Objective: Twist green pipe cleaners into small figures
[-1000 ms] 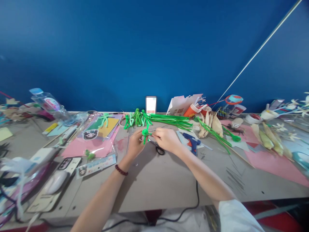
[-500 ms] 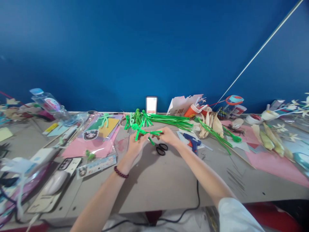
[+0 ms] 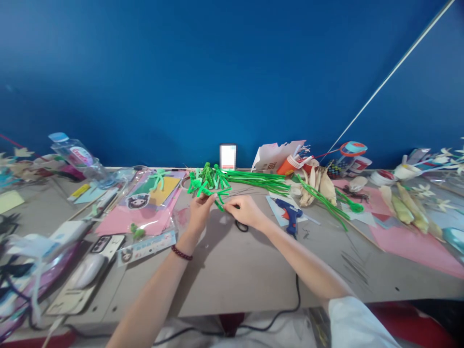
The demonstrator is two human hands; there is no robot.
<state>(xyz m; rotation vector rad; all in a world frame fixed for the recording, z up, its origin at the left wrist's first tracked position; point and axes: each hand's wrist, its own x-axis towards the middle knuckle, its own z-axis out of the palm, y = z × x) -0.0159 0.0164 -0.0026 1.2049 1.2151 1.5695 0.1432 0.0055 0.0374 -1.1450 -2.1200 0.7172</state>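
The left hand [image 3: 198, 212] and right hand [image 3: 243, 210] have lowered, each grip still pinching the green pipe-cleaner figure [image 3: 205, 189]; the scissors [image 3: 241, 225] are now mostly hidden on the tabletop [image 3: 232, 270].

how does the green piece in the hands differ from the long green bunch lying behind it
The bent green pipe cleaner piece is twisted into short branching arms; the bunch of green pipe cleaners is long and mostly straight. The piece is pinched by the left hand and right hand; the bunch lies untouched on the table. Both are bright green.
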